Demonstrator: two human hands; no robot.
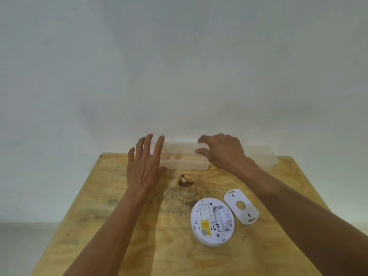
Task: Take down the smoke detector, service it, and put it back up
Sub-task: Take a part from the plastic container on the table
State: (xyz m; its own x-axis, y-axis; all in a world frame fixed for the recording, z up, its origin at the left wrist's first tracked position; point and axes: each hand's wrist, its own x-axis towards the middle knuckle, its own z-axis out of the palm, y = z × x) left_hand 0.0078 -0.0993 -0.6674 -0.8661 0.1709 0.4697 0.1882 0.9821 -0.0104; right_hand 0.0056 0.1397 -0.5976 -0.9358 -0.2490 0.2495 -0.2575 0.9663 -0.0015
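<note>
The white round smoke detector (212, 222) lies face down on the plywood table (119, 216), its back with a yellow label and the battery bay showing. Its white mounting plate (241, 206) lies flat just to the right. At the table's far edge stands a translucent plastic box (183, 156). My left hand (145, 166) rests with straight fingers against the box's left end. My right hand (221, 152) curls its fingers and thumb over the box's right top edge.
A second translucent plastic piece (262, 154), perhaps a lid, lies at the far right behind my right wrist. A dark knot (185, 180) marks the wood. A plain white wall rises behind the table. Two tiny dark specks (243, 238) lie near the detector.
</note>
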